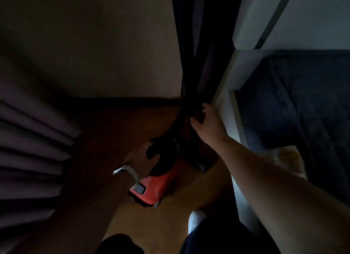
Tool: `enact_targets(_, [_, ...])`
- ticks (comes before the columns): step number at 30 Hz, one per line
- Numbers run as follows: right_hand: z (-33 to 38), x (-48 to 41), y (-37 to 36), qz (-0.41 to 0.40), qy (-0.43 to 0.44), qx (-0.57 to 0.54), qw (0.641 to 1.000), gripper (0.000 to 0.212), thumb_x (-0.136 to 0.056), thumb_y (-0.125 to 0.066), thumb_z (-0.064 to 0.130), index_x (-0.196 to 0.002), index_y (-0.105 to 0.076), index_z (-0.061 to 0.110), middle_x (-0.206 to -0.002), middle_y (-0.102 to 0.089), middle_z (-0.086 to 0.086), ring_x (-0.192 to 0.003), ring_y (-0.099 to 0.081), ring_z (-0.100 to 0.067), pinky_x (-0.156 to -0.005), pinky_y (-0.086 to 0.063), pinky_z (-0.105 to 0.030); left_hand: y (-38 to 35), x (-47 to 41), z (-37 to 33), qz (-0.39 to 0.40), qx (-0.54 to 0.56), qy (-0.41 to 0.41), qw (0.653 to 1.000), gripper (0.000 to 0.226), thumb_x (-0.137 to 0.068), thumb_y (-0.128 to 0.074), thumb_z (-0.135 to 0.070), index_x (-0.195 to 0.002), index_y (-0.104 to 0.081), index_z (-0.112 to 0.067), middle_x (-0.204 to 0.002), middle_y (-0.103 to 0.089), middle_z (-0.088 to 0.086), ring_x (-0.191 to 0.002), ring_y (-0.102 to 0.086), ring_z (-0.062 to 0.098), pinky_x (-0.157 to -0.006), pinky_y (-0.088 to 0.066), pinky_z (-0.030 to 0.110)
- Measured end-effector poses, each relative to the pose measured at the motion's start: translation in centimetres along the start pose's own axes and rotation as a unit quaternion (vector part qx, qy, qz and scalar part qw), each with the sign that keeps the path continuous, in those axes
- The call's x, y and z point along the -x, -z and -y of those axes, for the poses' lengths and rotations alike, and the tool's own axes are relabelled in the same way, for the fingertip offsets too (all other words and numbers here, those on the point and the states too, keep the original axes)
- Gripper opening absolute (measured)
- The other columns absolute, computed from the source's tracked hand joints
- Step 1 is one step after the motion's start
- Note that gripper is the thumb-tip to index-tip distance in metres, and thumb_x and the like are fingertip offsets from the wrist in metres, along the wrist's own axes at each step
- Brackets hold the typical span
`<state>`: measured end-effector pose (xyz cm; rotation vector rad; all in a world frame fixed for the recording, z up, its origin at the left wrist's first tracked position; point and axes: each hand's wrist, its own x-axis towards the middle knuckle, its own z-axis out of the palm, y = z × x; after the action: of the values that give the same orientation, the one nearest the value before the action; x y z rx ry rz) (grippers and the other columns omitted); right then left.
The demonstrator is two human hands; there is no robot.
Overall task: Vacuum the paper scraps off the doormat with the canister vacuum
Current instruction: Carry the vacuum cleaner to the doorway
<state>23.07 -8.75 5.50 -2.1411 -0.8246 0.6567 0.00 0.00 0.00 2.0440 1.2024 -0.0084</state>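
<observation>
The right hand is curled round the stiff tube; the vacuum, judged heavy, is reached at its handle by the left hand, fingers unclear.

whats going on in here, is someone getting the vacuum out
A person stands over a red canister vacuum on the wooden floor of a dim room. Their right hand holds the upright black wand beside the bed, fingers curled round it. Their left hand reaches down to the canister's black top; it is too dark to tell whether it holds anything. No doormat or paper scraps are in view.
</observation>
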Motion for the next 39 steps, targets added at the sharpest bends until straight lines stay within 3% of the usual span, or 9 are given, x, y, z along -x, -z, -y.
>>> enact_targets(4, [-1.3,-1.6,-1.4,0.008,0.032,-0.029,0.999,0.061,-0.096,-0.067,0.028,-0.149,-0.040,0.017,-0.138,-0.051,0.004,-0.125,-0.047,-0.008,-0.098,-0.038,-0.023,-1.9,-1.6,0.0,0.009,0.000,0.020,1.000,0.063,-0.085,-0.068,-0.034,-0.141,-0.042,-0.019,-0.138,-0.051,0.009,-0.123,-0.051,0.026,-0.096,-0.043,0.031])
enact_targets(9, [-3.2,-3.4,-2.8,0.008,0.035,-0.063,0.997,0.049,-0.093,-0.068,0.028,-0.139,-0.051,0.022,-0.133,-0.060,0.003,-0.123,-0.057,-0.013,-0.106,-0.048,-0.036,-3.8,-2.6,-0.6,0.013,-0.013,0.036,0.999,0.066,-0.086,-0.069,-0.027,-0.143,-0.039,-0.011,-0.142,-0.047,0.014,-0.129,-0.045,0.030,-0.104,-0.037,0.032])
enact_targets(14, [-3.2,-4.7,-3.0,0.018,0.044,-0.064,0.997,0.047,-0.096,-0.066,0.028,-0.140,-0.051,0.019,-0.134,-0.061,0.001,-0.124,-0.056,-0.012,-0.103,-0.046,-0.029,-4.2,-3.6,-0.8,-0.004,-0.004,0.057,0.998,0.056,-0.086,-0.067,-0.030,-0.137,-0.047,-0.016,-0.132,-0.057,0.012,-0.118,-0.054,0.031,-0.094,-0.044,0.033])
enact_targets(18, [-3.0,-5.2,-3.5,-0.006,0.042,-0.056,0.998,0.042,-0.096,-0.066,0.028,-0.134,-0.055,0.016,-0.128,-0.065,-0.002,-0.119,-0.060,-0.016,-0.100,-0.049,-0.033,-3.9,-3.7,-1.2,-0.012,-0.011,0.065,0.998,0.048,-0.085,-0.066,-0.030,-0.129,-0.053,-0.018,-0.125,-0.061,0.009,-0.112,-0.059,0.029,-0.086,-0.044,0.028])
enact_targets(24, [-2.9,-4.1,-2.6,0.000,0.042,-0.055,0.998,0.036,-0.094,-0.068,0.027,-0.129,-0.059,0.020,-0.115,-0.064,0.010,-0.111,-0.060,-0.008,-0.091,-0.047,-0.022,-3.4,-2.3,-1.7,-0.032,-0.018,0.070,0.997,0.047,-0.085,-0.067,-0.024,-0.129,-0.054,-0.012,-0.123,-0.062,0.013,-0.111,-0.059,0.031,-0.083,-0.043,0.027])
enact_targets(30, [-2.5,-2.4,-2.3,-0.025,0.054,-0.042,0.997,0.034,-0.092,-0.070,0.026,-0.125,-0.062,0.020,-0.114,-0.068,0.007,-0.108,-0.063,-0.010,-0.094,-0.052,-0.029,-2.4,-0.2,-0.6,-0.041,0.006,0.066,0.997,0.038,-0.084,-0.068,-0.028,-0.119,-0.059,-0.015,-0.110,-0.068,0.011,-0.100,-0.065,0.029,-0.074,-0.045,0.026])
enact_targets(33, [-1.4,-1.1,-1.7,-0.021,0.069,-0.038,0.997,0.033,-0.092,-0.070,0.025,-0.124,-0.064,0.022,-0.109,-0.067,0.012,-0.105,-0.064,-0.007,-0.091,-0.052,-0.025,-1.6,1.1,-0.5,-0.056,0.017,0.067,0.996,0.037,-0.083,-0.069,-0.028,-0.117,-0.061,-0.015,-0.109,-0.069,0.011,-0.100,-0.065,0.029,-0.075,-0.044,0.026])
enact_targets(39, [3.0,3.5,0.5,0.001,0.091,0.030,0.995,0.040,-0.094,-0.067,0.031,-0.132,-0.060,0.022,-0.114,-0.065,0.006,-0.102,-0.059,-0.008,-0.083,-0.048,-0.024,2.9,5.1,-3.1,-0.087,0.066,0.079,0.991,0.035,-0.080,-0.074,-0.025,-0.112,-0.064,-0.015,-0.103,-0.070,0.012,-0.097,-0.066,0.029,-0.077,-0.050,0.031])
